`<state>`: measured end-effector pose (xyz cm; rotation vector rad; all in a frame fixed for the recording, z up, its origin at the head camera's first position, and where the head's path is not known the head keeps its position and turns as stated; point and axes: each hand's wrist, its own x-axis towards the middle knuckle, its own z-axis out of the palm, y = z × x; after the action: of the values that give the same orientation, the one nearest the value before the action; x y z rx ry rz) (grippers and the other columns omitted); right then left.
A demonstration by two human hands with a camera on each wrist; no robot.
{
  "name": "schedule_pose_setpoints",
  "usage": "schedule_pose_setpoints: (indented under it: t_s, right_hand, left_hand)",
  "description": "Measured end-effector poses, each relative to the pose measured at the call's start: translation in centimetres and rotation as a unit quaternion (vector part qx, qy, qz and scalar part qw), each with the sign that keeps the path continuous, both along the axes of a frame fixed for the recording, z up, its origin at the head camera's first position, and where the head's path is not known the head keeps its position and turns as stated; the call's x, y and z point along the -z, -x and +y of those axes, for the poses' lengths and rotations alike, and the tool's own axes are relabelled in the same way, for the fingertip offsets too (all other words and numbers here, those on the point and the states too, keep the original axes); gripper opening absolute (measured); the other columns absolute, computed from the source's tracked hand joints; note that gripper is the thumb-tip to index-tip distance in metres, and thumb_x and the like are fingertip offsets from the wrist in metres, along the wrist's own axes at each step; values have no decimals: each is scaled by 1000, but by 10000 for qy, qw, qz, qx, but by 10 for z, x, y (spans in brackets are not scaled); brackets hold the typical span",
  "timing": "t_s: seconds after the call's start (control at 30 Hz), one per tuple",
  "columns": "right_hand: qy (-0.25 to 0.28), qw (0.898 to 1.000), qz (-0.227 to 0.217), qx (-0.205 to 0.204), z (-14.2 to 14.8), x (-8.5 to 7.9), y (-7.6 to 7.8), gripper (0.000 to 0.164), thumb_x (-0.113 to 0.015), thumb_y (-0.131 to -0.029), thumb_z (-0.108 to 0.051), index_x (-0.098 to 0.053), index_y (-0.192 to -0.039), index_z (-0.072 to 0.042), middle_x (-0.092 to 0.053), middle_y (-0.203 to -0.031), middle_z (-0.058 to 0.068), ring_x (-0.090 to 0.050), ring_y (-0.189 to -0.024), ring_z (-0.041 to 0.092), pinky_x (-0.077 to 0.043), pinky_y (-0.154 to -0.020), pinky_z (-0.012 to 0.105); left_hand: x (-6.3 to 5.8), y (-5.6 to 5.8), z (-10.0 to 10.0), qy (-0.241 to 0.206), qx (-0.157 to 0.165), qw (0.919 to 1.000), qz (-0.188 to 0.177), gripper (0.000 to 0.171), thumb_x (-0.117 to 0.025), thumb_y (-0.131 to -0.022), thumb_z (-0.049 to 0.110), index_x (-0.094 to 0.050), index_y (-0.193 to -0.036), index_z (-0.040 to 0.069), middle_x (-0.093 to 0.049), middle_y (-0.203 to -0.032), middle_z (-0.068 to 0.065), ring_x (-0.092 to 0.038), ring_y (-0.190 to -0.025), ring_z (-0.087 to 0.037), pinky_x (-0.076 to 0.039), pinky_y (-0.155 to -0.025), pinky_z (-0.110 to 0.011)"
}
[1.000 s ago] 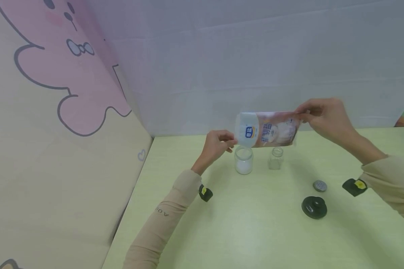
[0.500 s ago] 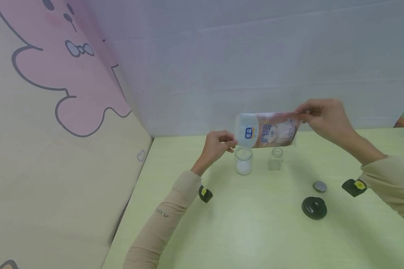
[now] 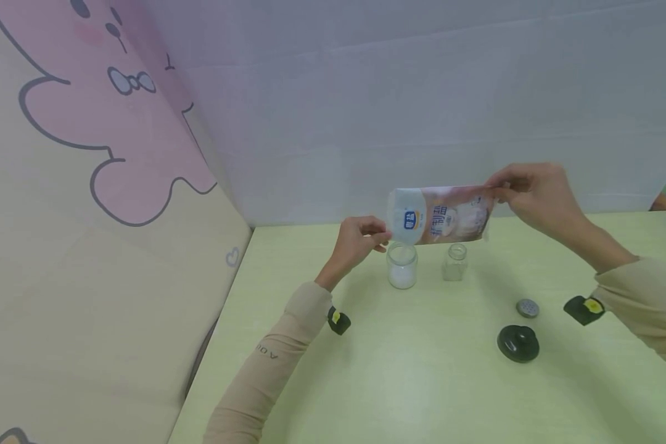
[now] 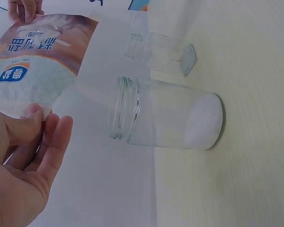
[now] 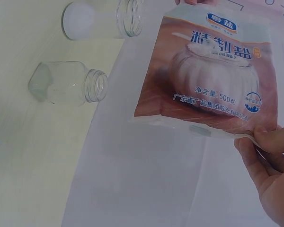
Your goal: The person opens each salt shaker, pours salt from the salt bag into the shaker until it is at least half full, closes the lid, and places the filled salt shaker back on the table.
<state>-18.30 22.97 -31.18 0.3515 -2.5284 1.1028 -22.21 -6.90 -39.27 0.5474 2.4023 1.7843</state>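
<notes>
a flat, rectangular plastic packet (image 3: pixel 441 214), pale blue at one end and brown at the other with blue chinese characters, hangs sideways between two bare hands, raised above the pale yellow-green surface (image 3: pixel 411 382). the left hand (image 3: pixel 361 237) has its grip clamped on the lower corner of the pale blue end, thumb against a finger. the right hand (image 3: pixel 538 191) has its grip clamped on the upper corner of the brown end, also between thumb and fingers.

the pale blue end is near the mouth of a wide, round, clear glass jar (image 3: pixel 402 268), which stands upright and uncovered with a white layer in its lower part. to its right, apart from it, a smaller, angular, clear glass jar (image 3: pixel 454 265) stands upright, also uncovered, near the packet's lower edge in the head view.

farther right lies a round grey lid (image 3: pixel 528 308) with small holes. just beside it, closer to the person, is a glossy black round lid (image 3: pixel 518 343) with a knob. the arms wear beige sleeves (image 3: pixel 261 364). a pink cartoon figure (image 3: pixel 116 123) shows on the cream covering at left.
</notes>
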Motion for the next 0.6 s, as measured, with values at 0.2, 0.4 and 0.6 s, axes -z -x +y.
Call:
schedule_pose_setpoints:
  t_s: [0.2,0.4,0.6]
  right_hand:
    - [-25,10000,75,-2,-1,-1,0,15,-63,-82,8,-72,-89,0,-69,-91,20,-55,-68,-15,-42,-57,4]
    - [-33,10000,56,5,-1,-1,0,16,-63,-82,8,-72,-91,-1,-69,-92,20,-54,-68,-15,-42,-57,5]
    - [-17,10000,70,-21,-1,0,0,15,-63,-82,8,-73,-90,-1,-69,-92,19,-55,-68,-15,-42,-57,5]
  left_hand:
    - [0,0,-1,14,26,10000,32,6,-68,-85,0,-67,-89,-4,-69,-86,-14,-65,-72,-19,-60,-63,-29]
    - [0,-1,-2,20,2,10000,14,7,-69,-84,0,-68,-90,-5,-69,-87,-14,-66,-72,-18,-60,-63,-29]
    - [-1,-3,-2,26,6,10000,22,7,-68,-84,0,-68,-90,-5,-69,-86,-15,-66,-72,-18,-60,-62,-29]
